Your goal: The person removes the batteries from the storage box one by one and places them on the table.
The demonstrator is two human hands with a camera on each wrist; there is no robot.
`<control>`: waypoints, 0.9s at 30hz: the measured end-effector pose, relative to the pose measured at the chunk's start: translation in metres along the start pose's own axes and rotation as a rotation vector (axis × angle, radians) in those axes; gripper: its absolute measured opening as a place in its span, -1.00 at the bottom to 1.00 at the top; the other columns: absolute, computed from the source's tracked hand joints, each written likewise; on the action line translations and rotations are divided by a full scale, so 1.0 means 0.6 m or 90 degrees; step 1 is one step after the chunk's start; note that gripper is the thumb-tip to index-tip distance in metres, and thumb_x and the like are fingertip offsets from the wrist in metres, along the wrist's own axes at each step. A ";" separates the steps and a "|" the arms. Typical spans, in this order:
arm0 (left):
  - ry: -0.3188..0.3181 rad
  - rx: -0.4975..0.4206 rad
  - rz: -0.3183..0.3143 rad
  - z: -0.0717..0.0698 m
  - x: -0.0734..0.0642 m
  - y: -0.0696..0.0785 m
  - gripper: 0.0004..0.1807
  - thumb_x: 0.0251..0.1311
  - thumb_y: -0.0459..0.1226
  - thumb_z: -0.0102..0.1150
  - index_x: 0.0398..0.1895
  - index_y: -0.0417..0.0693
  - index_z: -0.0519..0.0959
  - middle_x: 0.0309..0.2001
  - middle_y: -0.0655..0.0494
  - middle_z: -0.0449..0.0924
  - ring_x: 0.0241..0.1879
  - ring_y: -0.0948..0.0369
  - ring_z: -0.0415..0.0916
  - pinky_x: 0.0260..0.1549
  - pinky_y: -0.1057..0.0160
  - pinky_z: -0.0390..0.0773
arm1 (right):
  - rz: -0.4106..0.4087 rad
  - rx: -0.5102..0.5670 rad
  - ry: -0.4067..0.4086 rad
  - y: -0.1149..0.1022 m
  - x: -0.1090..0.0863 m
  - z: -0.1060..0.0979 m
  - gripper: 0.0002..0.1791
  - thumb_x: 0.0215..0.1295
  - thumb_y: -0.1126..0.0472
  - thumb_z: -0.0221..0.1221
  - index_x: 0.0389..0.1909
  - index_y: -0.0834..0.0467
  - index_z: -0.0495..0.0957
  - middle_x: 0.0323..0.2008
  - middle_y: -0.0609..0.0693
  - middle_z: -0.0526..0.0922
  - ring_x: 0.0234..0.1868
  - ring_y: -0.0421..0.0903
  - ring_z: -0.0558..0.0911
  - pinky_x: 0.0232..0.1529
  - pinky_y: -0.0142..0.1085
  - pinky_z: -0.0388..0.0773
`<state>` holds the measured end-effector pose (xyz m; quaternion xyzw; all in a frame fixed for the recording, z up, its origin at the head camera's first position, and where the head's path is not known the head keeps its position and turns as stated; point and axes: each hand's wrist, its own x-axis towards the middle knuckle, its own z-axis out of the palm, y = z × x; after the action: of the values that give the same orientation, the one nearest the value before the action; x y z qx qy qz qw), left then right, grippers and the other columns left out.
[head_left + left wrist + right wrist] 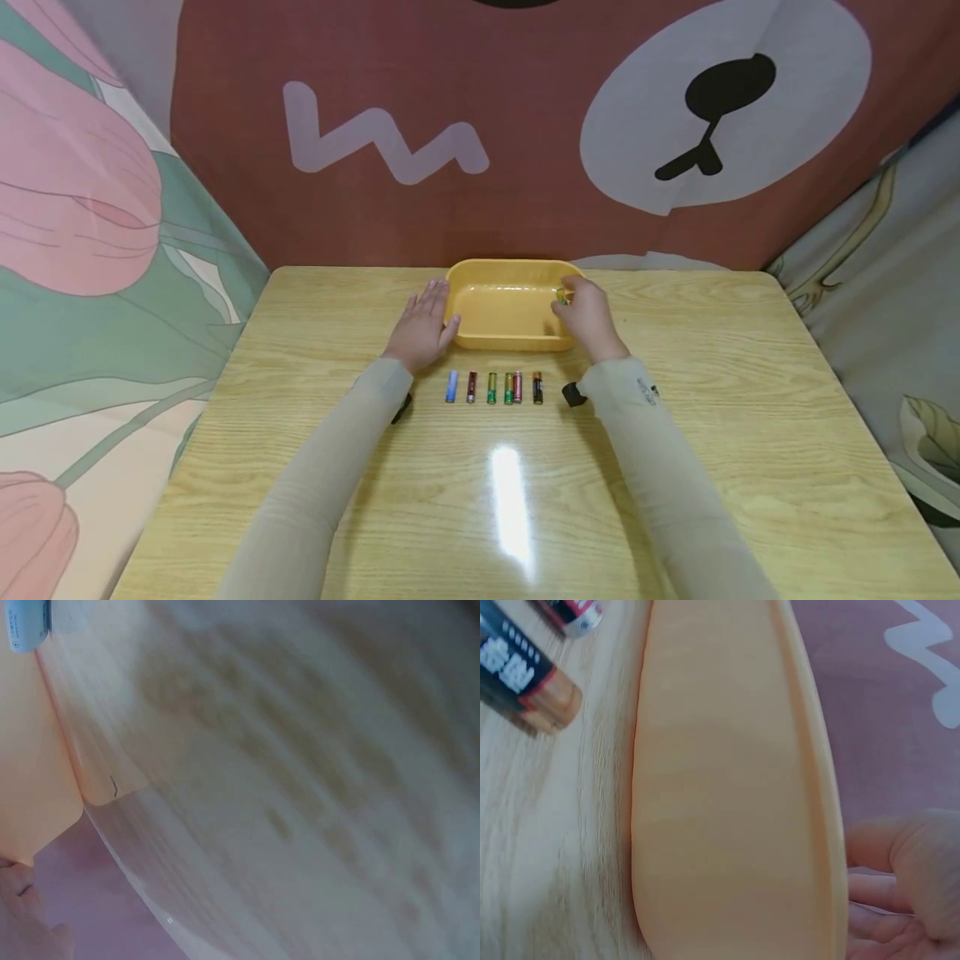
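Observation:
A yellow plastic basin [510,342] stands at the far side of the wooden table. My left hand [422,331] lies flat along its left wall with fingers straight. Over the right end of the basin, my right hand [592,317] pinches a small green-and-yellow battery [564,297] between thumb and fingers; this piece is hidden in the right wrist view. In front of the basin is a row of several batteries: blue [452,386], dark red [472,387], two green-and-gold [492,388], a red one [517,387] and a black-and-copper one [537,387].
The wooden table [337,333] ends at a brown cloth [420,217] with a printed bear behind the basin. Floral cloths hang at the left [187,292] and right [847,250]. A black wrist strap piece [574,394] sits under the right sleeve [652,450].

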<state>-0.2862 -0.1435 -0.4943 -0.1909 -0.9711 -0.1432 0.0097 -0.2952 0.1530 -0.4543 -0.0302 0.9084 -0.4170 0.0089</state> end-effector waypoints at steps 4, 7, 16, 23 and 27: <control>0.001 0.001 0.002 0.001 0.001 0.000 -0.22 0.59 0.06 -0.34 0.63 -0.24 -0.15 0.63 -0.08 -0.17 0.61 0.06 -0.32 0.55 -0.04 -0.22 | -0.007 -0.063 -0.026 -0.001 0.016 0.003 -0.39 0.42 0.37 0.12 0.43 0.48 0.24 0.34 0.41 0.41 -0.48 -0.01 0.54 -0.24 -0.15 0.56; 0.001 0.005 0.000 0.002 0.001 0.000 -0.22 0.59 0.07 -0.36 0.63 -0.23 -0.15 0.63 -0.08 -0.17 0.61 0.07 -0.32 0.55 -0.04 -0.21 | -0.006 -0.091 -0.055 -0.002 0.026 0.006 -0.38 0.40 0.41 0.04 0.44 0.51 0.18 0.32 0.45 0.40 -0.68 -0.13 0.30 -0.37 -0.20 0.48; 0.013 0.005 0.010 0.003 0.002 0.000 -0.23 0.59 0.04 -0.31 0.63 -0.25 -0.11 0.62 -0.10 -0.13 0.61 0.04 -0.28 0.54 -0.09 -0.12 | -0.009 -0.197 -0.107 -0.006 0.045 0.018 -0.36 0.29 0.52 -0.14 0.42 0.58 0.14 0.18 0.52 0.50 0.01 0.23 0.56 0.16 -0.01 0.51; 0.011 0.007 0.008 0.002 0.000 0.000 -0.24 0.59 0.03 -0.31 0.63 -0.25 -0.12 0.63 -0.10 -0.14 0.61 0.04 -0.28 0.53 -0.09 -0.11 | -0.014 -0.247 -0.121 -0.004 0.055 0.026 -0.36 0.27 0.51 -0.10 0.40 0.59 0.16 0.01 0.51 0.59 -0.14 0.24 0.56 0.00 -0.04 0.54; 0.013 0.004 0.010 0.001 0.000 0.000 -0.24 0.60 0.03 -0.31 0.63 -0.25 -0.12 0.62 -0.10 -0.14 0.61 0.04 -0.28 0.54 -0.08 -0.12 | -0.024 -0.294 -0.103 0.000 0.061 0.033 -0.42 0.27 0.47 -0.06 0.31 0.63 0.25 0.08 0.52 0.53 0.16 0.36 0.48 0.25 0.05 0.45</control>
<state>-0.2860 -0.1431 -0.4948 -0.1974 -0.9697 -0.1424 0.0215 -0.3312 0.1357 -0.4666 -0.0816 0.9752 -0.1947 0.0665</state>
